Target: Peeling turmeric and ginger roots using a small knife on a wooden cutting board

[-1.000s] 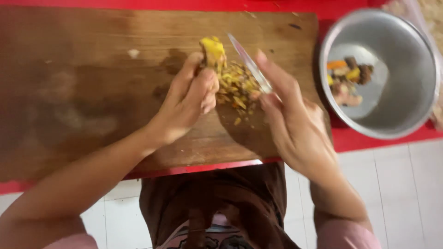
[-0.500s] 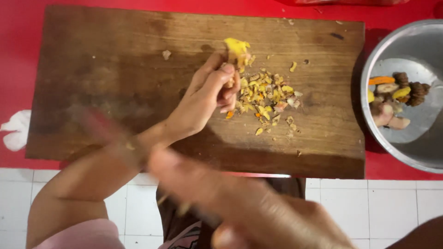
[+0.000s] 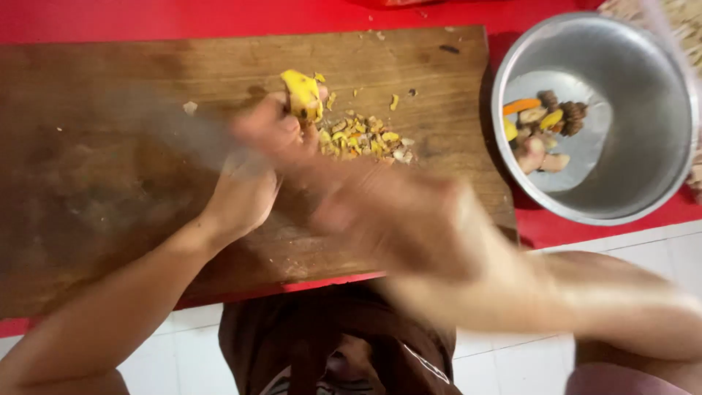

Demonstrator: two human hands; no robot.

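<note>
Left hand (image 3: 252, 186) rests on the wooden cutting board (image 3: 110, 146), fingers curled up toward twelve o'clock and pinched around a yellow chunk of root (image 3: 302, 93), which sits near the board's top edge; right hand (image 3: 395, 219) crosses in front at about four o'clock from that chunk, so smeared by motion that I cannot tell whether it grips anything or hangs loose; a grey blurred streak (image 3: 183, 132) runs off toward nine o'clock from the fingers, too smeared to name. Just at three o'clock of the yellow chunk lies a small heap of chopped bits (image 3: 362, 141), yellow and tan, with a few stray flecks scattered above it; the board lies on a red surface (image 3: 219, 18). Well apart at three o'clock stands a round metal bowl (image 3: 643, 146), holding an orange piece, yellow slices and brown knobbly pieces (image 3: 545, 121) on its floor; white tiles (image 3: 643, 241) show below the red edge.
</note>
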